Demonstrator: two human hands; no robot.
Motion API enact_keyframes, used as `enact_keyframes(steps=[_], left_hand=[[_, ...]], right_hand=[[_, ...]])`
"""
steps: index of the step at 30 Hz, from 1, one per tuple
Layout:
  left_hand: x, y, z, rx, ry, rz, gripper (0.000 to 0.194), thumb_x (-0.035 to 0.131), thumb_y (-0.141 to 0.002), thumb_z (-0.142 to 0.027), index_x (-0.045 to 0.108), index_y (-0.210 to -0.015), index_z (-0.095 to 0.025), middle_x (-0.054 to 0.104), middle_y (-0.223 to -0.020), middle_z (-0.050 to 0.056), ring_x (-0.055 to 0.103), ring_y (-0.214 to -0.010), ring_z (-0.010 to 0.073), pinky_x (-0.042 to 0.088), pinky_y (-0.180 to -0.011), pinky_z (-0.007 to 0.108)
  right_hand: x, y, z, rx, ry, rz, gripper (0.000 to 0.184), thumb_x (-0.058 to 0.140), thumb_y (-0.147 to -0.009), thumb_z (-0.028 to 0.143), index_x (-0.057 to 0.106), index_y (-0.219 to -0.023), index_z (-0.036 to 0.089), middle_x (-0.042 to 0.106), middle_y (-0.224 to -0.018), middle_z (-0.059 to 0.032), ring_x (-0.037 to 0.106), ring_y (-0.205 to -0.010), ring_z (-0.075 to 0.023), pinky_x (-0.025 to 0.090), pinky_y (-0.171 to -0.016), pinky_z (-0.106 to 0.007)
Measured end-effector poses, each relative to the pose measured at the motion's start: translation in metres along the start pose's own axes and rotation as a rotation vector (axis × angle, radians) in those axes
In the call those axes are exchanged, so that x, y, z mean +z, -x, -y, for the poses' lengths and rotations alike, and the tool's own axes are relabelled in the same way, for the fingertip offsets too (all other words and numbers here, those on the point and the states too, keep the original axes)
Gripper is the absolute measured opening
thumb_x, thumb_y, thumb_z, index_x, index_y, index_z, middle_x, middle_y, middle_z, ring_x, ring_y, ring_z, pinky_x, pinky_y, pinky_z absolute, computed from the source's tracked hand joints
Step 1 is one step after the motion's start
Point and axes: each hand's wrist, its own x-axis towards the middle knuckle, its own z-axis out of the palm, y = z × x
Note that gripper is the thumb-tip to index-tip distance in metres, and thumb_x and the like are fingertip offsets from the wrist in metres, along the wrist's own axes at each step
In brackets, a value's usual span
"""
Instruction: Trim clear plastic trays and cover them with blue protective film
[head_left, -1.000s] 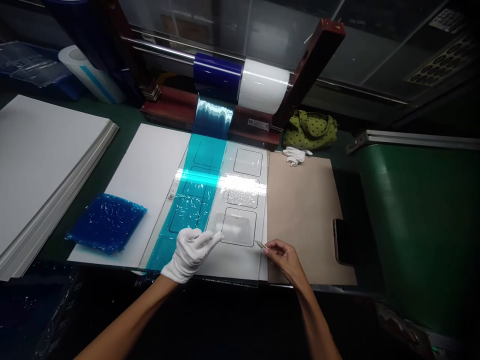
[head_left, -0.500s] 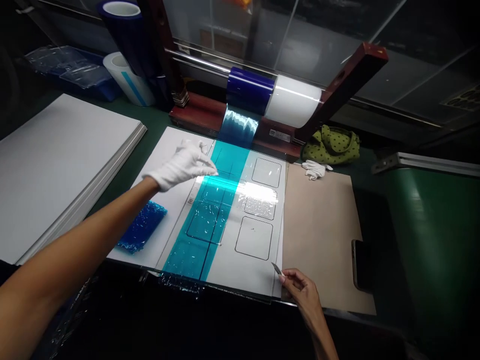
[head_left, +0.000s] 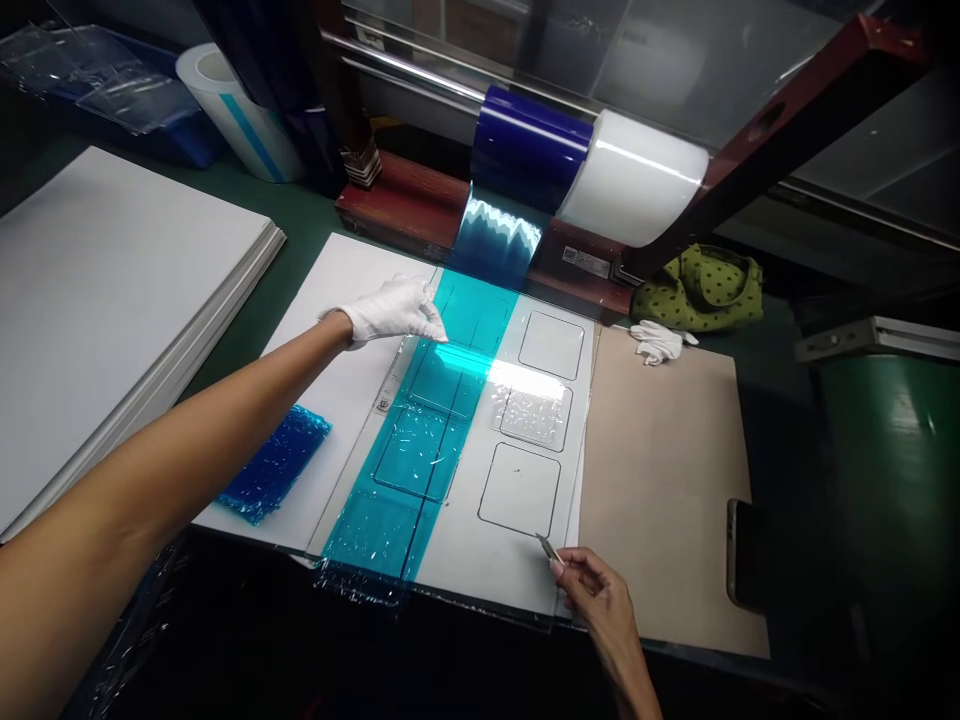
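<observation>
My left hand (head_left: 394, 308), in a white glove, reaches far across a clear sheet (head_left: 495, 560) and presses with closed fingers on the left edge of the blue film (head_left: 420, 440) laid over it. The film runs from a blue roll (head_left: 529, 150) on a red-brown holder (head_left: 397, 200). Square outlines (head_left: 519, 488) are marked on the sheet's bare right half. My right hand (head_left: 596, 595), bare, pinches a small metal blade (head_left: 546, 545) at the sheet's near right corner.
A white roll (head_left: 634, 180) sits beside the blue one. A stack of white boards (head_left: 105, 300) lies left, crumpled blue film (head_left: 274, 465) near it. Brown paper (head_left: 667, 480), a phone (head_left: 746, 570), a white glove (head_left: 660, 342) and a green bag (head_left: 701, 285) lie right.
My left hand left the near square on the sheet, swung up to the far left edge of the blue film and lowered onto it. My right hand drew back slightly with the blade.
</observation>
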Motion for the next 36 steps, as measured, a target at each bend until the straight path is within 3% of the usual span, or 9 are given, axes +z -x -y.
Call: enact_keyframes(steps=[9, 12, 15, 17, 19, 23, 26, 32, 36], left_hand=[[0.003, -0.011, 0.008, 0.041, -0.337, -0.064, 0.041, 0.076, -0.062, -0.048, 0.073, -0.083, -0.012, 0.056, -0.087, 0.008, 0.048, -0.091, 0.0241, 0.039, -0.082, 0.038], [-0.004, 0.013, -0.003, 0.001, -0.326, -0.245, 0.064, 0.068, -0.068, -0.058, 0.062, -0.114, -0.014, 0.052, -0.108, 0.012, 0.041, -0.103, 0.0257, 0.036, -0.088, 0.043], [-0.001, 0.066, -0.013, -0.03, -0.304, -0.503, 0.054, 0.058, -0.08, -0.054, 0.057, -0.121, -0.019, 0.054, -0.109, 0.008, 0.042, -0.098, 0.0203, 0.036, -0.085, 0.037], [0.015, 0.113, -0.01, -0.062, -0.371, -0.647, 0.038, 0.056, -0.084, -0.046, 0.063, -0.113, -0.022, 0.057, -0.09, 0.004, 0.044, -0.084, 0.0177, 0.036, -0.079, 0.035], [0.046, 0.163, 0.002, -0.07, -0.421, -0.674, 0.027, 0.052, -0.088, -0.04, 0.07, -0.098, -0.022, 0.053, -0.072, 0.002, 0.042, -0.071, 0.0164, 0.036, -0.069, 0.032], [0.12, 0.239, 0.035, -0.199, -0.509, -0.52, 0.026, 0.051, -0.089, -0.037, 0.069, -0.105, -0.029, 0.055, -0.072, 0.003, 0.043, -0.065, 0.017, 0.036, -0.062, 0.031], [0.157, 0.26, 0.047, -0.272, -0.617, -0.428, 0.037, 0.048, -0.089, -0.04, 0.058, -0.123, -0.031, 0.058, -0.078, 0.005, 0.047, -0.066, 0.0197, 0.036, -0.061, 0.034], [0.163, 0.26, 0.046, -0.473, -0.627, -0.579, 0.039, 0.05, -0.085, -0.048, 0.06, -0.119, -0.031, 0.06, -0.089, 0.01, 0.052, -0.072, 0.0254, 0.037, -0.061, 0.036], [0.168, 0.287, 0.054, -0.642, -0.45, -0.727, 0.041, 0.048, -0.086, -0.05, 0.063, -0.11, -0.02, 0.059, -0.096, 0.012, 0.053, -0.075, 0.0258, 0.039, -0.064, 0.037]], right_hand=[[0.001, -0.002, 0.01, -0.059, 0.076, 0.0, 0.039, 0.07, -0.067, 0.053, 0.068, -0.083, 0.017, 0.065, -0.076, -0.0063, 0.059, -0.07, -0.019, 0.049, -0.056, -0.024], [0.004, 0.001, 0.02, -0.128, 0.146, -0.006, 0.041, 0.066, -0.072, 0.052, 0.066, -0.097, 0.019, 0.065, -0.096, -0.0102, 0.061, -0.088, -0.0238, 0.054, -0.067, -0.028], [0.018, 0.006, 0.038, -0.262, 0.297, 0.045, 0.038, 0.056, -0.082, 0.048, 0.062, -0.108, 0.02, 0.062, -0.099, -0.0109, 0.062, -0.085, -0.022, 0.055, -0.064, -0.028], [0.036, 0.009, 0.052, -0.425, 0.436, 0.115, 0.032, 0.048, -0.089, 0.04, 0.06, -0.112, 0.021, 0.061, -0.099, -0.0103, 0.062, -0.077, -0.0184, 0.053, -0.063, -0.027], [0.059, 0.01, 0.065, -0.612, 0.593, 0.193, 0.031, 0.039, -0.094, 0.031, 0.058, -0.117, 0.022, 0.061, -0.099, -0.01, 0.062, -0.073, -0.0159, 0.051, -0.063, -0.026], [0.11, 0.006, 0.08, -0.879, 0.909, 0.264, 0.039, 0.029, -0.095, 0.017, 0.058, -0.121, 0.02, 0.063, -0.094, -0.0093, 0.06, -0.063, -0.0128, 0.044, -0.053, -0.023], [0.141, -0.002, 0.085, -0.966, 1.114, 0.264, 0.041, 0.029, -0.094, 0.013, 0.059, -0.12, 0.022, 0.063, -0.095, -0.0081, 0.057, -0.058, -0.0121, 0.039, -0.049, -0.022], [0.177, -0.007, 0.102, -1.002, 1.314, 0.297, 0.042, 0.035, -0.092, 0.012, 0.057, -0.124, 0.027, 0.063, -0.102, -0.0066, 0.058, -0.062, -0.0131, 0.036, -0.048, -0.022], [0.193, -0.01, 0.112, -1.019, 1.385, 0.327, 0.044, 0.035, -0.091, 0.01, 0.055, -0.126, 0.028, 0.062, -0.106, -0.006, 0.057, -0.063, -0.0123, 0.034, -0.05, -0.022]])
